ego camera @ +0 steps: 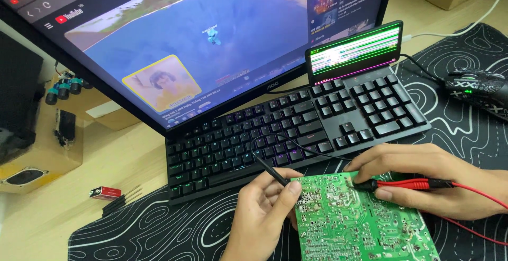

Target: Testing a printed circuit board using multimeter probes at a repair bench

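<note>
A green circuit board (360, 224) with its solder side up lies at the bottom centre on a black patterned mat (159, 229). My left hand (262, 213) grips the board's left edge and pinches a thin black probe (272, 172) whose tip rests by the board's top left corner. My right hand (423, 179) holds a red probe (410, 184) lying flat, its tip touching the board near its top edge. A black lead (296, 144) loops back over the keyboard; a red lead (481, 195) runs off to the right.
A black keyboard (296, 128) sits just behind the board, with a large lit monitor (185, 38) above it. A phone with a glitched screen (354, 49) leans at the keyboard's right end. A black mouse (479, 89) is far right. A small red battery (106, 192) lies left.
</note>
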